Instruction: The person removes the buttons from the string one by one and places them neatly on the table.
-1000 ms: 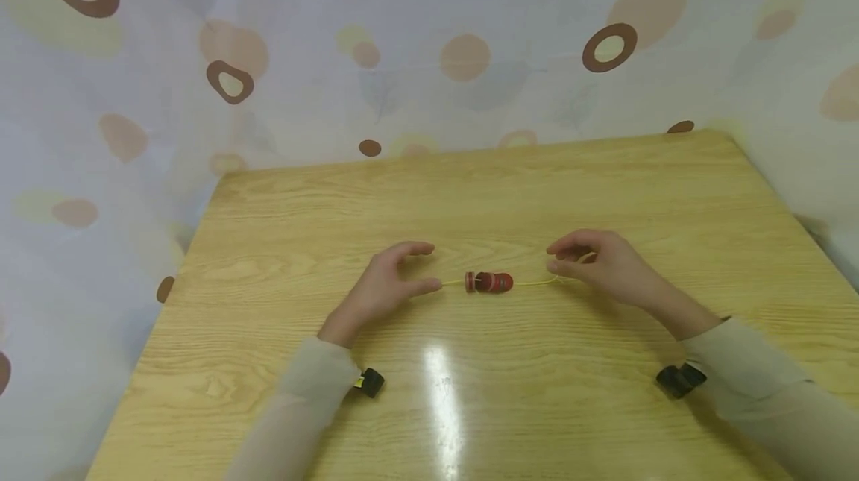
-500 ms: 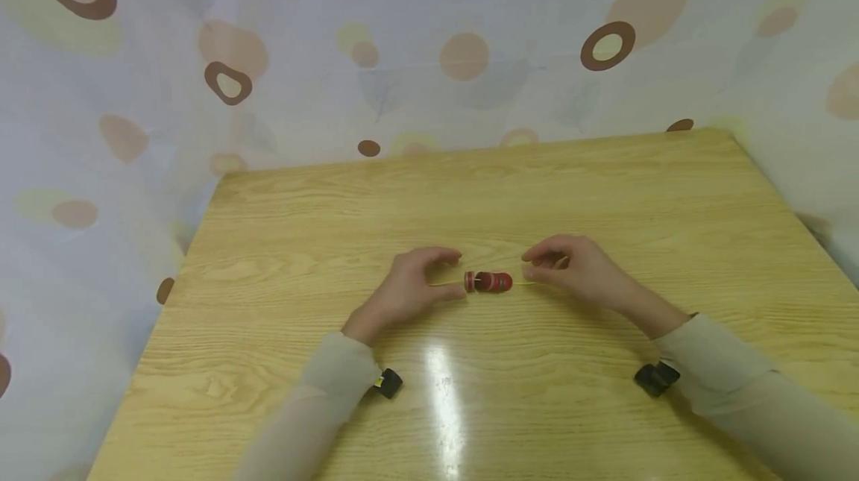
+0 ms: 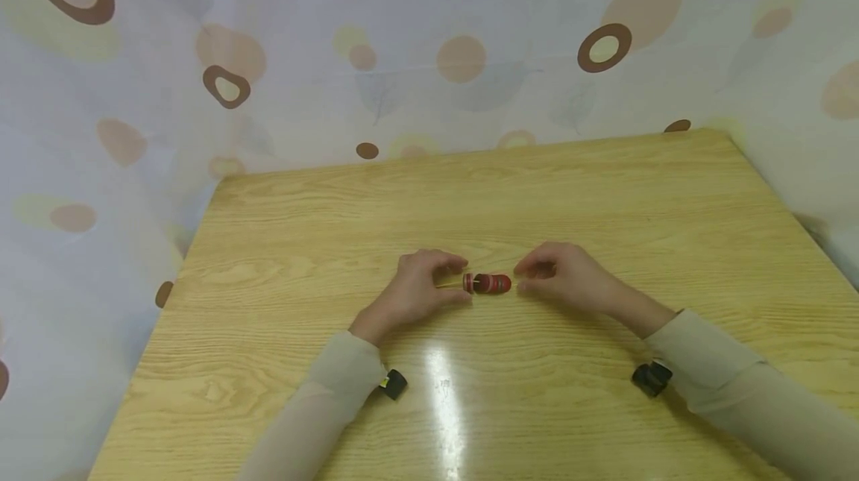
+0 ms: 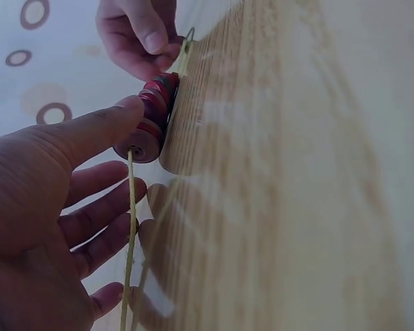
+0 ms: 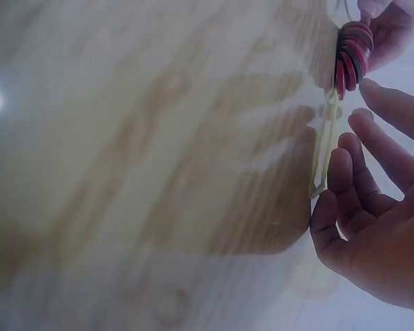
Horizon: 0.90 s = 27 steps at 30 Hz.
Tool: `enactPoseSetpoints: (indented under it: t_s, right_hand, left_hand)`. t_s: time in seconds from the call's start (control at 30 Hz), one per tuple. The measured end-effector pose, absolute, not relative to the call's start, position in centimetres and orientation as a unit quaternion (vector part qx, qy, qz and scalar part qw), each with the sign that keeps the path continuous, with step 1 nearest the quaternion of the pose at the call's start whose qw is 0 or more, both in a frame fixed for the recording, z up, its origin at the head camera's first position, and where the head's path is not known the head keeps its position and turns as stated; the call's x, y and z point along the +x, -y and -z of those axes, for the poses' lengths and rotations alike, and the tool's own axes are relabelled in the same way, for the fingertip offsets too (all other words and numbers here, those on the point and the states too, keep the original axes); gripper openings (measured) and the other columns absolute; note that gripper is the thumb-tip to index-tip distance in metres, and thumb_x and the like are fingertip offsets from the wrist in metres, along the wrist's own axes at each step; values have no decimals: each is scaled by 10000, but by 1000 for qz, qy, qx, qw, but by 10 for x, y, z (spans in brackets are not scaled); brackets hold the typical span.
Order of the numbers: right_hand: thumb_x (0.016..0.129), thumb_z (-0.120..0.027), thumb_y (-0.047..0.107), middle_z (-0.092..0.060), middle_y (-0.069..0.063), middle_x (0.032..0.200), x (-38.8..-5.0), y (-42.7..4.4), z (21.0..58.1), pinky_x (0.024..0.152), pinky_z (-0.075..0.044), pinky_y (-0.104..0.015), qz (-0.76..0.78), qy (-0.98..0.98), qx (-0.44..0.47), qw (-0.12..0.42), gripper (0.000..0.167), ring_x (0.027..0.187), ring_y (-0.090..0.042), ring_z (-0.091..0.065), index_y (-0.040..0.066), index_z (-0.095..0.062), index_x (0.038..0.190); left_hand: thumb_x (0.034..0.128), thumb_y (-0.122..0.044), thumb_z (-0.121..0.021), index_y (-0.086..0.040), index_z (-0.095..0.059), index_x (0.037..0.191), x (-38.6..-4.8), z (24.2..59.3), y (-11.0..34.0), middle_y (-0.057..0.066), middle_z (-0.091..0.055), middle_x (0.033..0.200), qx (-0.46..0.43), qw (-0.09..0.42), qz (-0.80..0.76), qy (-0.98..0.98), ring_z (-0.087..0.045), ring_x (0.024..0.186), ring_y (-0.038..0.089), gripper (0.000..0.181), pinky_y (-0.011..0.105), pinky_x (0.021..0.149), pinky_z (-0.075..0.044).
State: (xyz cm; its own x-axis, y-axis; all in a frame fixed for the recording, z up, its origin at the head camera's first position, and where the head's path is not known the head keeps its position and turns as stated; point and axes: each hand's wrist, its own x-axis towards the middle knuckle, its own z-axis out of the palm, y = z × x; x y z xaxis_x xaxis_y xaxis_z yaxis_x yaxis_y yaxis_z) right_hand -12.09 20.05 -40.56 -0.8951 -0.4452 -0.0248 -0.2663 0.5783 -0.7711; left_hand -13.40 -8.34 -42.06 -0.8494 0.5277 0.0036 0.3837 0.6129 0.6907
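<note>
Our left hand [image 3: 414,288] and right hand [image 3: 570,278] have moved inward, fingers parted, gripping nothing, flanking the red, round-disc stack [image 3: 493,284] on yellow cord [image 4: 129,241].

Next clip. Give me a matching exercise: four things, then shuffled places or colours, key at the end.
1. red discs
2. cord
3. left hand
4. right hand

A. beside the row's bright red end
B. yellow
C. lined up between the hands
D. thumb and fingers either side of the brownish end disc

Pairs: 1-C, 2-B, 3-D, 4-A
</note>
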Motion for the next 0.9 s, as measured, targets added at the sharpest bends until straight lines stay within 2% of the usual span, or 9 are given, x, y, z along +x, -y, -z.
enactPoseSetpoints:
  t_s: [0.23,0.6,0.9]
  right_hand:
    - [870,-797,153,-669,-3,930,-121,-198,407,733,-504,-310,386,-893,-202,115,204,843,-152,-591,45,-740,1034]
    - [861,-784,72,-631,16,850,-121,-198,409,675,-484,-292,366,-900,-210,113,68,773,-140,-564,76,-736,910]
    - [885,-760,58,-621,0,840,-121,-195,405,671,-478,-294,354,-903,-207,127,45,764,-143,-547,77,-726,863]
  left_hand:
    - [833,-356,-838,-151,-703,1247,-133,421,84,-49,-676,1200,250,107,-349,-897,-538,1172,167,482,467,1125,-247]
    - [834,-352,-839,-162,-725,1205,-132,421,83,-58,-659,1189,256,103,-349,-896,-527,1144,163,433,452,1097,-245]
    - [837,-334,-840,-177,-745,1154,-132,420,82,-62,-663,1166,257,100,-346,-897,-526,1140,161,366,460,1088,-245]
